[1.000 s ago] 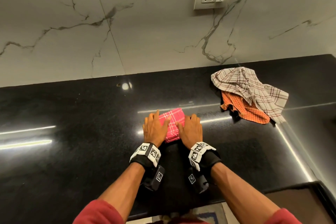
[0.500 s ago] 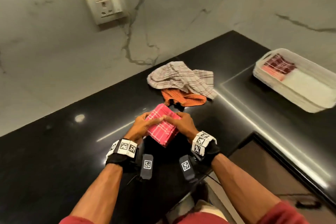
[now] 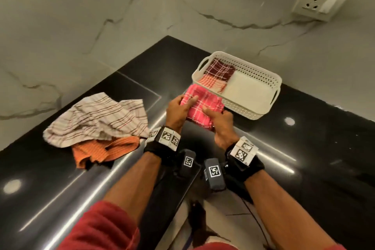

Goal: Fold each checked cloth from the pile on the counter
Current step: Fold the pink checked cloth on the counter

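A folded pink checked cloth (image 3: pixel 205 103) is held above the black counter (image 3: pixel 324 148), close to the near rim of a white basket (image 3: pixel 251 95). My left hand (image 3: pixel 179 110) grips its left side, thumb on top. My right hand (image 3: pixel 220 123) grips its near right edge. Inside the basket lie a folded dark red checked cloth (image 3: pixel 220 70) and a folded orange-and-white checked cloth (image 3: pixel 211 83). To the left on the counter sits the pile: a crumpled beige striped cloth (image 3: pixel 97 119) over an orange checked cloth (image 3: pixel 101 151).
A marble wall (image 3: pixel 101 16) backs the counter, with a socket plate (image 3: pixel 320 1) at the upper right. The right half of the basket floor shows bare white. The counter's front edge runs below my wrists.
The pink cloth went from lying pressed on the counter to being lifted in both hands and carried right, up to the basket. My view swung right along with it.
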Motion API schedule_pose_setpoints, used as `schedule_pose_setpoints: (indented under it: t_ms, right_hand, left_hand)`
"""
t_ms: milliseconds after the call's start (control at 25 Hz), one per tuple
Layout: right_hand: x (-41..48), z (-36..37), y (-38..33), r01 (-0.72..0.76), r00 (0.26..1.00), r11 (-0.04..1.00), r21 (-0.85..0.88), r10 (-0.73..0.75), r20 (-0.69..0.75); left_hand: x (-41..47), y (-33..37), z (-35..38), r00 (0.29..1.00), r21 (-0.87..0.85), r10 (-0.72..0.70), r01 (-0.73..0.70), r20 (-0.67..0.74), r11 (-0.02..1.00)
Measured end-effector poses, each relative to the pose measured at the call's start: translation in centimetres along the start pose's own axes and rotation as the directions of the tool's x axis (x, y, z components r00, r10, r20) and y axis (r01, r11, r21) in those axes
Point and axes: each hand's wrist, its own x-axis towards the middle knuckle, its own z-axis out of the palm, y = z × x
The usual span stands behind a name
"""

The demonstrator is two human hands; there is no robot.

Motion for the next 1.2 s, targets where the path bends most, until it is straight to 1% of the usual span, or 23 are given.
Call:
schedule_pose_setpoints:
  t_ms: [40,120,200,280,320,360,400,440,480,520,560,600,640,680,720,760,800,840,880,960,1040,1080,1200]
  right_hand:
    - [2.4,-1.7,-1.4,0.021,0.998,1.000,-0.003,-0.021,-0.059]
    - [7.2,-4.9,-4.2,-0.005,0.981,0.999,-0.032,-0.001,-0.196]
    - [12.2,-7.1,-6.5,-0.005,0.956,1.000,-0.013,0.001,-0.294]
    - [17.2,-7.9,-8.8,-0.015,0.946,1.000,-0.026,0.006,-0.323]
    - [19.1,-7.9,-9.6,-0.027,0.951,0.999,-0.031,0.016,-0.308]
    - [20.8,-7.8,-10.3,-0.058,0.956,0.997,-0.045,0.043,-0.289]
    - [22.5,-7.8,-10.6,-0.110,0.950,0.988,-0.112,0.071,-0.304]
    - [23.9,-8.0,-10.6,-0.171,0.940,0.943,-0.287,0.069,-0.334]
    - [24.2,-8.0,-10.4,-0.211,0.940,0.809,-0.549,0.016,-0.340]
    - [24.4,-8.0,-9.9,-0.186,0.960,0.596,-0.781,-0.060,-0.275]
    - [24.3,-7.7,-9.1,-0.091,0.982,0.371,-0.924,-0.124,-0.146]
    - [24.2,-7.5,-8.3,0.039,0.990,0.169,-0.985,-0.137,0.016]
    - [24.2,-7.1,-7.6,0.144,0.985,0.007,-0.989,-0.100,0.143]
    - [24.3,-6.9,-7.1,0.191,0.978,-0.130,-0.973,-0.057,0.199]
    - [24.6,-6.8,-6.8,0.181,0.980,-0.242,-0.953,-0.041,0.197]
    - [24.9,-6.6,-6.7,0.151,0.983,-0.331,-0.931,-0.049,0.177]
    - [25.2,-6.3,-6.8,0.114,0.987,-0.393,-0.913,-0.060,0.149]
    - [25.4,-6.1,-6.9,0.075,0.991,-0.417,-0.906,-0.067,0.113]
    - [25.5,-5.8,-7.1,0.047,0.994,-0.412,-0.910,-0.074,0.085]
    - [25.9,-5.7,-6.9,0.033,0.990,-0.371,-0.928,-0.112,0.080]
    - [26.3,-5.8,-6.6,0.077,0.986,-0.307,-0.949,-0.116,0.117]
    - [26.6,-6.0,-6.5,0.118,0.982,-0.295,-0.948,-0.107,0.155]
    - [27.1,-6.1,-6.9,0.216,0.970,-0.304,-0.928,-0.042,0.240]
  left_hand:
    - [1.9,0.3,2.4,0.999,0.039,0.013,-0.015,0.043,0.999]
    - [5.5,0.8,7.0,0.993,0.133,0.022,-0.037,0.115,0.990]
    - [8.6,1.1,11.1,0.987,0.336,0.067,-0.114,0.148,0.935]
    - [11.1,1.2,14.3,0.968,0.555,0.162,-0.244,0.194,0.795]
    - [12.0,1.0,15.3,0.956,0.630,0.190,-0.289,0.222,0.720]
    - [12.8,0.7,16.2,0.949,0.689,0.186,-0.313,0.255,0.653]
    - [13.5,0.0,16.9,0.943,0.738,0.152,-0.327,0.296,0.590]
    - [14.0,-0.8,17.4,0.934,0.784,0.104,-0.345,0.343,0.515]
    - [14.0,-1.7,17.5,0.919,0.819,0.064,-0.376,0.388,0.433]
    - [14.4,-2.5,17.5,0.901,0.839,0.028,-0.413,0.432,0.356]
    - [14.8,-3.2,17.7,0.884,0.843,-0.002,-0.446,0.468,0.302]
    - [15.1,-3.7,17.7,0.871,0.843,-0.019,-0.469,0.490,0.266]
    - [15.3,-3.9,17.8,0.860,0.842,-0.035,-0.490,0.510,0.228]
    - [15.6,-4.0,18.0,0.847,0.841,-0.065,-0.510,0.527,0.177]
    - [15.9,-4.1,18.1,0.838,0.842,-0.104,-0.522,0.536,0.134]
    - [16.1,-4.3,18.3,0.836,0.846,-0.130,-0.525,0.534,0.100]
    - [16.1,-4.4,18.3,0.836,0.849,-0.150,-0.522,0.528,0.079]
    - [16.1,-4.4,18.3,0.835,0.852,-0.169,-0.517,0.523,0.081]
    - [16.1,-4.5,18.2,0.833,0.853,-0.180,-0.514,0.522,0.093]
    - [16.0,-4.6,18.1,0.836,0.855,-0.179,-0.511,0.519,0.091]
    - [16.0,-4.5,18.0,0.838,0.863,-0.208,-0.497,0.505,0.094]
    - [16.2,-4.5,18.0,0.840,0.868,-0.220,-0.488,0.496,0.096]
    - [16.5,-4.2,18.1,0.841,0.876,-0.246,-0.469,0.481,0.109]
